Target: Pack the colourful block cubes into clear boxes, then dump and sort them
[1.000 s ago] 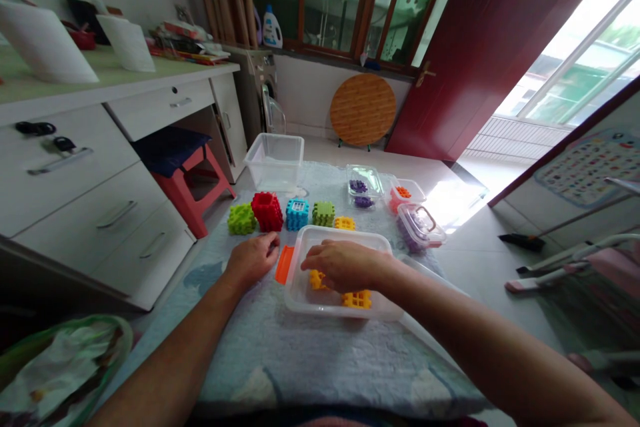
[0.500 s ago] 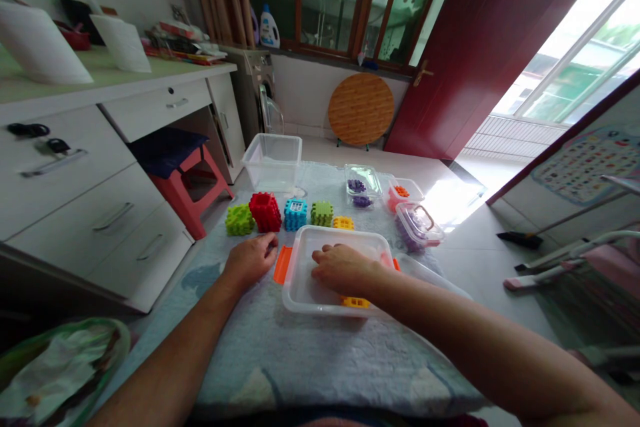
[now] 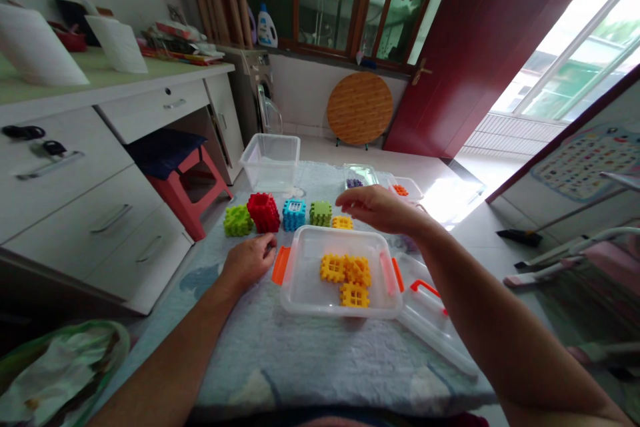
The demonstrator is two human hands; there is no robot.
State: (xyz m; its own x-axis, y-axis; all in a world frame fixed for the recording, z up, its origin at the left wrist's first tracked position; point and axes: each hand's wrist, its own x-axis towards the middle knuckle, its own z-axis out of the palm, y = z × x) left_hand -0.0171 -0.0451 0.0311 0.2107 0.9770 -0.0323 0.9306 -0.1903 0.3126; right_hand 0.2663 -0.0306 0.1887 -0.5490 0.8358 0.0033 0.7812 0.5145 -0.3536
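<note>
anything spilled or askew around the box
Nothing looks spilled or damaged. The lid does lie askew, slanted beside the box rather than squared up with it.

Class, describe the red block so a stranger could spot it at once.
Find the pale blue cloth, then the box with orange clips on it. Left of the box lies the left hand; just past it stands the red block, second from the left in its row. It is the only red one and taller than the lime block and blue block beside it.
</note>
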